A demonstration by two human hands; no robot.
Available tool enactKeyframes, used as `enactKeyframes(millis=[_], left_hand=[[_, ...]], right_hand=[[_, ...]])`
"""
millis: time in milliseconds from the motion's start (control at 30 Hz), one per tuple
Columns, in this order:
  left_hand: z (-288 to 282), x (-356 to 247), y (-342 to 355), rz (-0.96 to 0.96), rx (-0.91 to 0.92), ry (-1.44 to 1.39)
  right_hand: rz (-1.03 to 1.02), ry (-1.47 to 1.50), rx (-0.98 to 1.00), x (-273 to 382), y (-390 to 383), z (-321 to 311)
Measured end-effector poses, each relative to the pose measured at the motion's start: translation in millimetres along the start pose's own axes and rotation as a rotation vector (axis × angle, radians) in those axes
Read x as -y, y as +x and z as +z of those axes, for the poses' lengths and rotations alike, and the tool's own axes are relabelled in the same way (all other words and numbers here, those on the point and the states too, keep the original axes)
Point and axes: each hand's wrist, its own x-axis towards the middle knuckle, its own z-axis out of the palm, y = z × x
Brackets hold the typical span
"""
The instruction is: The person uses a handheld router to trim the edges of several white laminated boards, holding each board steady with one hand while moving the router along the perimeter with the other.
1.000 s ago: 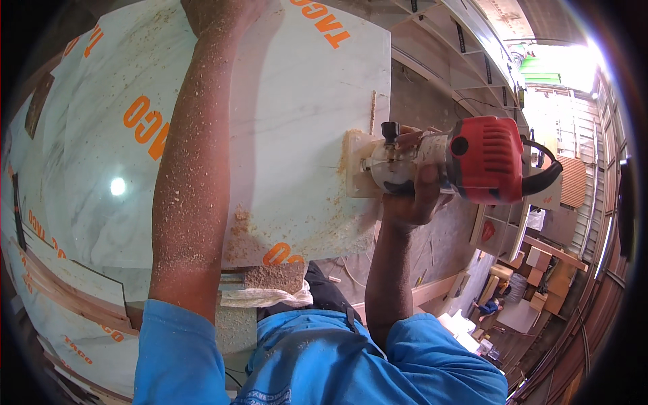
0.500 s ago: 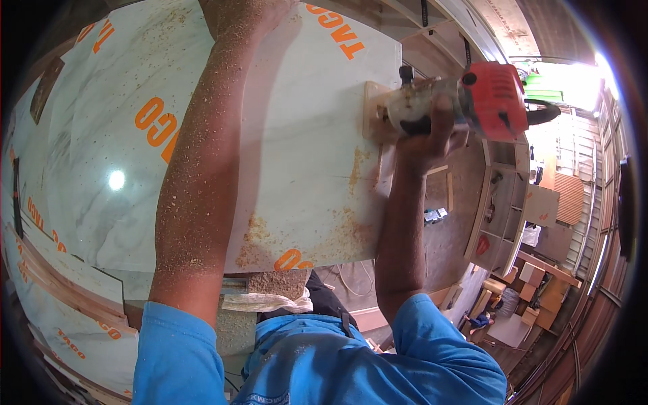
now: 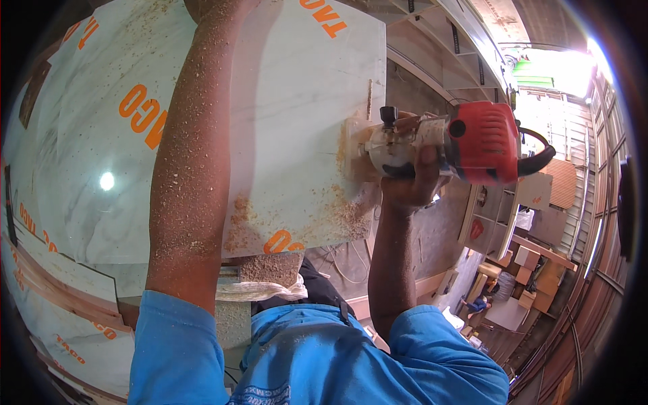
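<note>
My right hand (image 3: pixel 415 179) is wrapped round the body of a trim router (image 3: pixel 482 142) with a red motor housing and a dusty clear base. The router lies on its side, its base against the white marble-patterned panel (image 3: pixel 297 135) near the right edge. Just beyond the base, a short narrow slot (image 3: pixel 369 98) with dust in it shows along that edge. My left arm, speckled with wood dust, reaches across the panel to the far side. Only part of my left hand (image 3: pixel 219 8) shows at the top rim; its fingers are hidden.
Sawdust (image 3: pixel 239 219) lies on the panel's near side. A white cloth (image 3: pixel 260 290) hangs by the near edge. More marbled boards (image 3: pixel 77 344) are stacked at lower left. Open cabinet frames (image 3: pixel 489 223) stand to the right, and a person (image 3: pixel 478 305) is farther off among boards.
My right hand has brought the router nearer to me along the panel's right edge. The slot beyond it now shows. My left arm stays across the panel; the whole view has shifted slightly.
</note>
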Motion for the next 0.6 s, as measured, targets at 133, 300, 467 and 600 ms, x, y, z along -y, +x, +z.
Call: enactKeyframes(millis=[133,300,467,600], left_hand=[[4.7,3.3,-0.1,0.03,-0.028,0.053],[4.0,4.9,1.8,0.046,0.0,0.071],[24.0,18.1,6.5,0.173,-0.104,0.13],[37.8,33.2,11.0,0.372,-0.279,0.173]], right_hand=[[-0.073,-0.117,-0.046,-5.0,-1.0,4.2],[0.008,-0.033,-0.011,-8.0,-8.5,-8.4],[-0.01,-0.038,-0.07,-12.6,-18.3,0.7],[-0.102,-0.126,-0.05,-13.6,-20.5,5.8]])
